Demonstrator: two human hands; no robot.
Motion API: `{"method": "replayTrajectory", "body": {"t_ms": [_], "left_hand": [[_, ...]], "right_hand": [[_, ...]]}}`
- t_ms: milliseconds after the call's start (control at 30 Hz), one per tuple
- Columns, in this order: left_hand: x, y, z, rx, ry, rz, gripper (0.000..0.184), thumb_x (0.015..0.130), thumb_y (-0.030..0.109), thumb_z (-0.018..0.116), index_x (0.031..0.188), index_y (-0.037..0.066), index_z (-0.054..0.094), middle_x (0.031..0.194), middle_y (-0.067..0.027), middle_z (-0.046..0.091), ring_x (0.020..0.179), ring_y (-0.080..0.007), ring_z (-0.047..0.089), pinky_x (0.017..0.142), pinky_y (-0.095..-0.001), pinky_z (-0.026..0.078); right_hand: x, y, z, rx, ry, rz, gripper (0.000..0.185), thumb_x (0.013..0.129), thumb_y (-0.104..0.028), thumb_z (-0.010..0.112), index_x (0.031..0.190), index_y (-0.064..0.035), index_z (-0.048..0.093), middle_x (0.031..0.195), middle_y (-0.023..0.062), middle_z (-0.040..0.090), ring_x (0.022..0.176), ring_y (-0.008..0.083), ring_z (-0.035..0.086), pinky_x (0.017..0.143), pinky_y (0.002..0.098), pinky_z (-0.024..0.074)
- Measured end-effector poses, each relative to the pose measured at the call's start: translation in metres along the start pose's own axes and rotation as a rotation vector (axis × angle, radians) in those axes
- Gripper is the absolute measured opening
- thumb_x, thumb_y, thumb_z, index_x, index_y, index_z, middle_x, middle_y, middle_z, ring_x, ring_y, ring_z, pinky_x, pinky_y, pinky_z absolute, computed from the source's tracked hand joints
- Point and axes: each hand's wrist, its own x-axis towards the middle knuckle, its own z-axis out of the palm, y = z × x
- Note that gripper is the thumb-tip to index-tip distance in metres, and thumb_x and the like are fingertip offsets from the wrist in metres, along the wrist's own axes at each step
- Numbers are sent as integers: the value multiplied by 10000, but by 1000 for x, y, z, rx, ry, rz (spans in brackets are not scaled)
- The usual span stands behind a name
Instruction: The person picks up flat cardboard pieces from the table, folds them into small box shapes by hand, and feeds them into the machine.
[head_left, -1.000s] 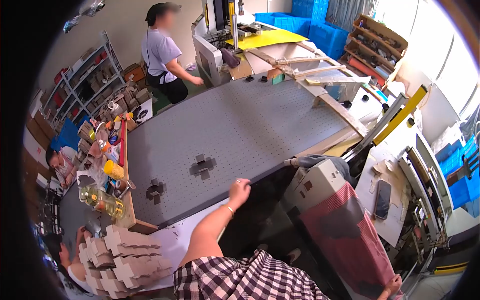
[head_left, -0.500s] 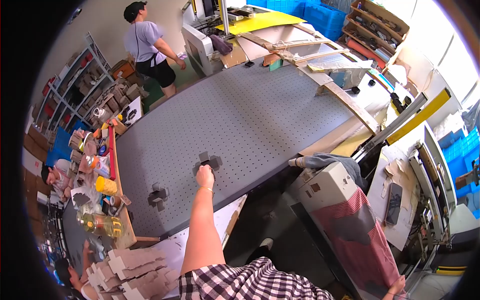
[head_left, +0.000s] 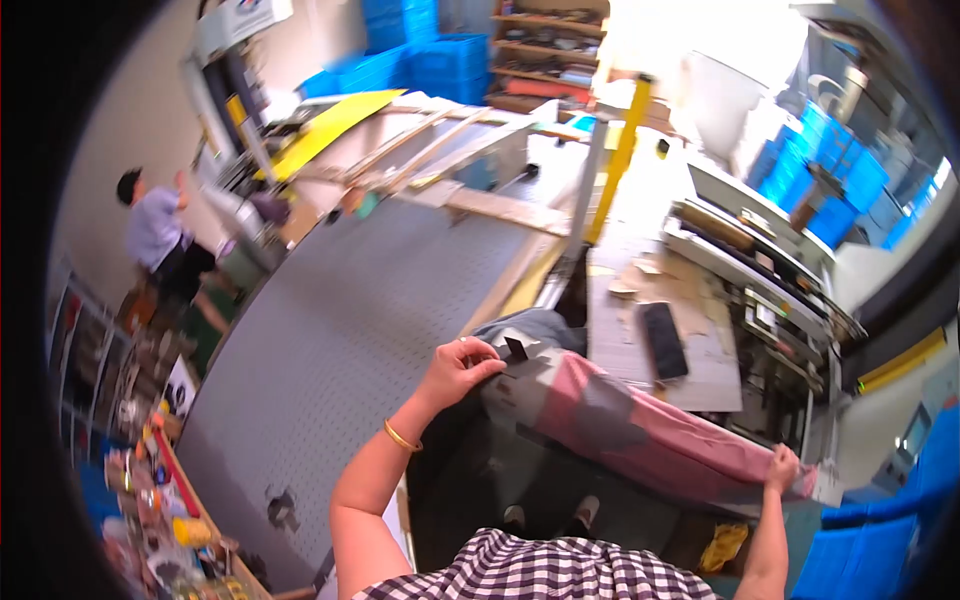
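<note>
My left hand (head_left: 462, 372) is raised over the near end of a cloth-covered machine part, thumb and fingers pinched. A dark, cross-shaped card piece (head_left: 516, 349) sticks out at its fingertips, partly hidden and blurred. My right hand (head_left: 784, 468) is curled at the far right end of the red-and-pink cloth (head_left: 660, 425); what its fingers hold, if anything, cannot be made out. Another dark cross-shaped card piece (head_left: 282, 510) lies on the grey perforated table (head_left: 340, 330), lower left.
A phone (head_left: 664, 341) and torn cardboard lie on a side board (head_left: 615, 375). A wooden frame (head_left: 505, 208) crosses the table's far end. A yellow post (head_left: 622, 160) stands upright. Jars and tools crowd a left shelf (head_left: 180, 470). A person (head_left: 160, 225) stands at the left.
The view has swung right. My left hand has lifted off the table with the card piece and moved over to the cloth-covered part. My right hand stays at the cloth's far end.
</note>
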Motion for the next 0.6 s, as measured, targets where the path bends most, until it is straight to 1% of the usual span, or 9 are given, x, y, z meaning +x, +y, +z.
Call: {"method": "replayTrajectory", "body": {"t_ms": [67, 100, 133, 267, 333, 400, 467, 533, 600], "left_hand": [[23, 40, 42, 133, -92, 278, 163, 782, 172, 805, 826, 58, 698, 726, -7, 639, 653, -102, 540, 608, -262, 434], [31, 59, 61, 187, -156, 292, 175, 776, 198, 804, 817, 66, 698, 726, -37, 636, 675, -150, 555, 632, -290, 449], [38, 71, 81, 183, -191, 331, 175, 776, 198, 804, 817, 66, 698, 726, -37, 636, 675, -150, 555, 632, -290, 449], [59, 125, 151, 280, -335, 571, 171, 798, 214, 782, 841, 62, 716, 775, -59, 671, 689, -221, 591, 658, -331, 497], [71, 147, 183, 291, -435, 645, 174, 810, 214, 770, 851, 53, 716, 803, -70, 686, 729, -235, 620, 677, -334, 505], [83, 168, 214, 370, -559, 633, 179, 837, 235, 741, 870, 61, 719, 858, -77, 702, 815, -251, 643, 732, -351, 508], [94, 183, 241, 426, -597, 675, 177, 844, 241, 733, 871, 66, 721, 869, -77, 702, 835, -263, 645, 759, -364, 506], [101, 204, 265, 425, -626, 719, 174, 844, 240, 730, 872, 69, 722, 862, -77, 700, 845, -272, 642, 783, -372, 503], [113, 214, 285, 387, -646, 740, 144, 816, 186, 764, 876, 60, 728, 845, -101, 696, 805, -256, 645, 759, -364, 498]], "right_hand": [[-2, -6, -2, 59, 60, 17, 253, 898, -264, 572, 733, -94, 662, 807, 113, 667, 821, 314, 612, 764, 462, 458], [-3, -15, -9, 69, 66, 27, 249, 896, -265, 575, 736, -94, 659, 813, 105, 667, 823, 309, 604, 781, 465, 450], [-5, -22, -15, 79, 74, 36, 244, 894, -266, 579, 739, -94, 657, 818, 97, 666, 826, 303, 596, 797, 469, 442], [-6, -25, -27, 268, 57, -43, 171, 885, -233, 624, 973, -104, 694, 861, 71, 679, 860, 278, 598, 874, 412, 456], [8, -39, -33, 916, -95, 224, 262, 882, -202, 661, 1118, -91, 671, 908, 67, 691, 938, 256, 612, 881, 366, 472], [37, -78, -70, 1104, -288, 54, 348, 882, -190, 683, 1206, -73, 634, 1006, 74, 699, 1016, 237, 615, 871, 346, 481], [70, -114, -97, 1006, -282, -307, 427, 873, -203, 702, 1266, -70, 600, 1097, 99, 682, 1053, 253, 606, 916, 360, 472], [100, -140, -99, 1115, -294, -521, 496, 874, -226, 711, 1321, -74, 559, 1183, 124, 650, 1114, 273, 586, 962, 369, 458], [122, -156, -93, 1094, -284, -616, 535, 870, -243, 721, 1346, -79, 539, 1233, 138, 622, 1147, 292, 568, 993, 379, 444]]}}
